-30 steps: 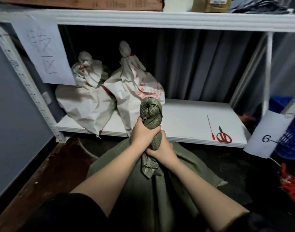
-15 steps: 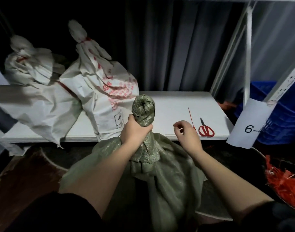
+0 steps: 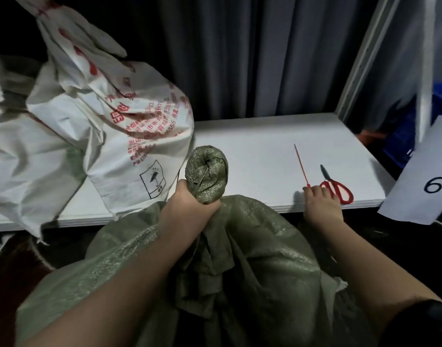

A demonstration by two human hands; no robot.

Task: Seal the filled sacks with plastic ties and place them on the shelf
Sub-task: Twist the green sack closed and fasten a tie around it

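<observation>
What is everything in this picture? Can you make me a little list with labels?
left hand: left hand grips the twisted neck of the green sack
right hand: right hand reaches to the red plastic tie, fingertips at its near end
sack state: neck bunched, no tie on it yet
shelf: white shelf holds the tie and the red scissors
already stored: white sack with red print, on the shelf at the left
label: paper sign reading "6-"
</observation>
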